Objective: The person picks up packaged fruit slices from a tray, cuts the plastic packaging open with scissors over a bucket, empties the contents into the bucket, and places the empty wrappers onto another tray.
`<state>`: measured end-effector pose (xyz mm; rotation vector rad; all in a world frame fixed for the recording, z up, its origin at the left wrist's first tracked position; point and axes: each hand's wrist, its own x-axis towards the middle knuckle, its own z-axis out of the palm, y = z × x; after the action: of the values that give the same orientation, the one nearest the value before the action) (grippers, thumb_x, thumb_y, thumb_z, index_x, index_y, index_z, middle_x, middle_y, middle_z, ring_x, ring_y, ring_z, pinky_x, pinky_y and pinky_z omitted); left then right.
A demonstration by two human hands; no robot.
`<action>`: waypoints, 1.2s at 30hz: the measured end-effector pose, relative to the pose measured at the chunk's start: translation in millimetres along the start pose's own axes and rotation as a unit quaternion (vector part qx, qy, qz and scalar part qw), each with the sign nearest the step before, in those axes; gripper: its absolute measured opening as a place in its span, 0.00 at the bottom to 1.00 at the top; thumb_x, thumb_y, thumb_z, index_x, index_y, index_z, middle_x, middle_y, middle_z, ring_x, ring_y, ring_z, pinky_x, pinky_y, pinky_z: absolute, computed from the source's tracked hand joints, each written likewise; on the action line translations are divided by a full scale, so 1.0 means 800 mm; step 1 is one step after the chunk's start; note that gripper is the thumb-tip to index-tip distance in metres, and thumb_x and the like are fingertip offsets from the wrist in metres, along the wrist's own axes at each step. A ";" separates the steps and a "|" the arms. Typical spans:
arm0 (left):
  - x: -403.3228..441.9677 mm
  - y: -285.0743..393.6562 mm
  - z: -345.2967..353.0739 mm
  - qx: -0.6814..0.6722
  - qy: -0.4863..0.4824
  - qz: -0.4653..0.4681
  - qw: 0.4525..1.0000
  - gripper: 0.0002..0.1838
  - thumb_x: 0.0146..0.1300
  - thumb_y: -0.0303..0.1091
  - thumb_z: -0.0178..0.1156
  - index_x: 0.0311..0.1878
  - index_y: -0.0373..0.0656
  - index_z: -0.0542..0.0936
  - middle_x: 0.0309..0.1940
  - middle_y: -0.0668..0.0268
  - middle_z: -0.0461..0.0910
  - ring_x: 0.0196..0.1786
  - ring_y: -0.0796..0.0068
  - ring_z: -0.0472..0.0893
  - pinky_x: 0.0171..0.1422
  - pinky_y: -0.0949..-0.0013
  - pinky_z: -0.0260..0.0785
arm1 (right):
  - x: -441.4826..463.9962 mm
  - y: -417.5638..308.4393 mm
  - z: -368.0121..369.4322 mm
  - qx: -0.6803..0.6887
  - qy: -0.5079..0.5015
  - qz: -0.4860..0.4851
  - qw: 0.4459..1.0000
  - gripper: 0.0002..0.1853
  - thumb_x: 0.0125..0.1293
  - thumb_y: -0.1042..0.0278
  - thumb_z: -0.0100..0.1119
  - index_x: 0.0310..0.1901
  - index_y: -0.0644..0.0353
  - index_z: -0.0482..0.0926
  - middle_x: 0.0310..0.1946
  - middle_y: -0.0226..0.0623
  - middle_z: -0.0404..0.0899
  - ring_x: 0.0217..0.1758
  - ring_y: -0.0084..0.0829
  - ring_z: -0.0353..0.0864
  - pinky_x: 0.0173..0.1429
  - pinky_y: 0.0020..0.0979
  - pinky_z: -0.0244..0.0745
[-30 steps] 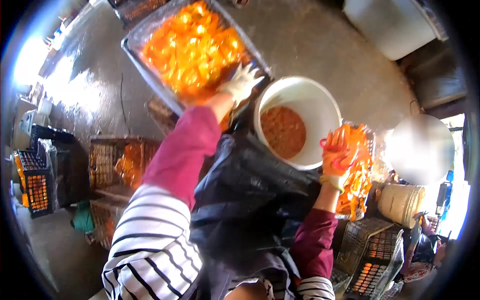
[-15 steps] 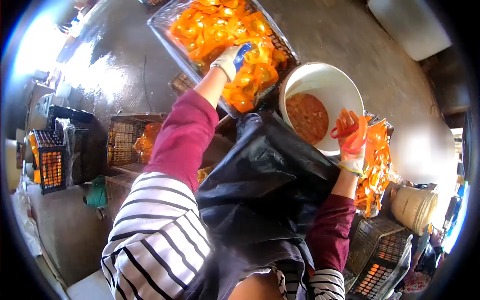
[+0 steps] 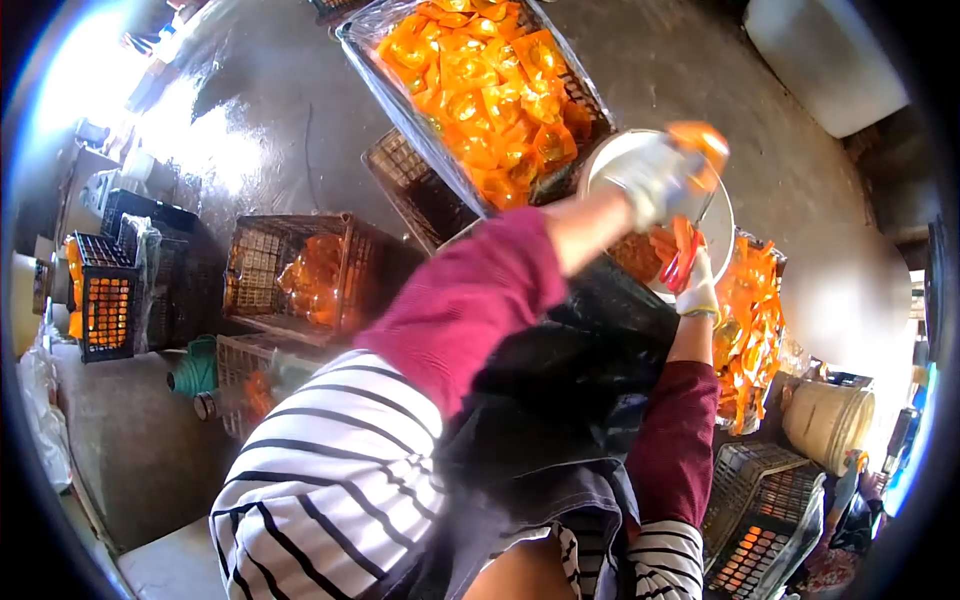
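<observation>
The left hand (image 3: 648, 185) pinches an orange piece (image 3: 702, 143) over the bucket (image 3: 719, 222); the right hand (image 3: 700, 284) (gloved, like its partner) grips red handles (image 3: 681, 268).

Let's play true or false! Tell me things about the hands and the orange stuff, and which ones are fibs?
1. The left hand has an orange piece. True.
2. The right hand holds something blue. False: it holds a red thing.
3. Lots of orange pieces lie in the big lined crate. True.
4. The bucket is black. False: it's white.
</observation>
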<state>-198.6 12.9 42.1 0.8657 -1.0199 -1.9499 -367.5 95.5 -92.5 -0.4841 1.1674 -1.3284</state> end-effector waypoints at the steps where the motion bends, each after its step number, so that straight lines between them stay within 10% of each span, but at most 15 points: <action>1: 0.008 -0.024 0.044 0.103 -0.056 -0.014 0.993 0.15 0.54 0.41 0.64 0.43 0.46 0.81 0.34 0.65 0.82 0.37 0.74 0.78 0.41 0.68 0.70 | 0.000 0.009 -0.005 0.030 0.051 0.015 0.998 0.26 0.72 0.46 0.36 0.60 0.57 0.66 0.52 0.42 0.75 0.51 0.39 0.78 0.58 0.36 0.71; 3: 0.030 -0.062 0.105 0.466 -0.223 0.174 0.838 0.27 0.51 0.52 0.65 0.53 0.50 0.77 0.49 0.56 0.77 0.50 0.61 0.77 0.54 0.58 0.68 | -0.008 0.003 -0.007 0.032 0.095 -0.003 0.995 0.25 0.71 0.48 0.40 0.60 0.56 0.66 0.54 0.40 0.74 0.53 0.37 0.76 0.57 0.36 0.71; 7: 0.047 -0.045 0.072 0.557 -0.119 0.403 0.716 0.27 0.53 0.51 0.62 0.55 0.51 0.75 0.57 0.54 0.73 0.53 0.52 0.76 0.58 0.57 0.69 | -0.030 -0.017 0.008 0.039 0.035 -0.086 0.995 0.20 0.70 0.53 0.45 0.55 0.59 0.68 0.49 0.40 0.76 0.49 0.37 0.79 0.53 0.36 0.75; 10: 0.077 0.014 -0.066 0.669 0.000 0.282 0.687 0.28 0.55 0.50 0.60 0.58 0.49 0.75 0.57 0.56 0.74 0.54 0.58 0.76 0.59 0.63 0.69 | -0.031 -0.032 0.020 0.065 0.036 -0.095 0.993 0.22 0.71 0.51 0.44 0.53 0.62 0.69 0.42 0.42 0.79 0.45 0.36 0.81 0.49 0.32 0.76; 12: 0.097 0.012 -0.213 0.848 0.097 0.164 0.495 0.38 0.55 0.56 0.60 0.68 0.52 0.63 0.64 0.59 0.67 0.65 0.57 0.67 0.67 0.60 0.61 | -0.029 -0.045 0.025 0.018 0.032 -0.068 0.997 0.24 0.71 0.48 0.41 0.56 0.62 0.69 0.40 0.44 0.80 0.44 0.34 0.82 0.40 0.27 0.76; 14: 0.084 0.013 -0.269 0.889 0.064 0.092 0.443 0.40 0.54 0.56 0.60 0.69 0.52 0.60 0.64 0.59 0.66 0.65 0.56 0.67 0.68 0.60 0.60 | -0.033 -0.053 0.033 -0.022 0.008 -0.046 0.999 0.26 0.72 0.48 0.39 0.58 0.62 0.68 0.43 0.48 0.80 0.45 0.34 0.81 0.32 0.23 0.71; 20: 0.092 0.015 -0.256 0.852 0.034 0.009 0.522 0.37 0.53 0.49 0.64 0.66 0.49 0.65 0.51 0.54 0.77 0.49 0.59 0.79 0.53 0.60 0.71 | -0.004 -0.021 0.028 -0.077 0.006 -0.071 0.994 0.30 0.70 0.44 0.40 0.61 0.62 0.65 0.51 0.51 0.77 0.49 0.38 0.81 0.23 0.19 0.64; 27: 0.113 -0.010 -0.359 0.426 0.123 -0.063 0.894 0.16 0.60 0.40 0.61 0.49 0.42 0.78 0.37 0.65 0.82 0.34 0.78 0.79 0.39 0.71 0.70 | 0.005 0.003 0.016 -0.052 0.035 -0.056 0.996 0.27 0.71 0.49 0.38 0.62 0.62 0.62 0.51 0.54 0.76 0.50 0.42 0.80 0.28 0.21 0.70; 31: 0.110 -0.019 -0.410 0.341 0.101 0.077 0.932 0.10 0.65 0.34 0.53 0.45 0.45 0.81 0.34 0.70 0.82 0.33 0.78 0.78 0.39 0.74 0.70 | 0.015 0.014 0.007 -0.065 -0.001 -0.058 0.996 0.24 0.72 0.57 0.36 0.63 0.63 0.60 0.50 0.54 0.77 0.48 0.45 0.81 0.43 0.30 0.78; 33: 0.042 0.034 -0.318 0.077 0.094 -0.005 0.993 0.11 0.65 0.33 0.54 0.46 0.46 0.81 0.34 0.70 0.82 0.35 0.78 0.78 0.40 0.74 0.70 | 0.008 0.011 0.014 -0.044 0.020 -0.055 0.997 0.23 0.72 0.60 0.36 0.62 0.64 0.61 0.50 0.54 0.77 0.47 0.45 0.81 0.50 0.35 0.77; 36: 0.082 0.016 -0.349 0.377 0.195 0.023 0.905 0.16 0.63 0.37 0.56 0.53 0.44 0.78 0.44 0.67 0.81 0.47 0.73 0.79 0.51 0.72 0.70 | 0.007 0.012 0.015 -0.041 0.021 -0.058 0.997 0.20 0.71 0.62 0.42 0.58 0.64 0.66 0.48 0.52 0.77 0.46 0.45 0.82 0.50 0.34 0.77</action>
<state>1.9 -146.4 -87.0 1.5552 -1.5398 -1.2291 -353.3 88.5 -97.9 -0.5931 1.2471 -1.3996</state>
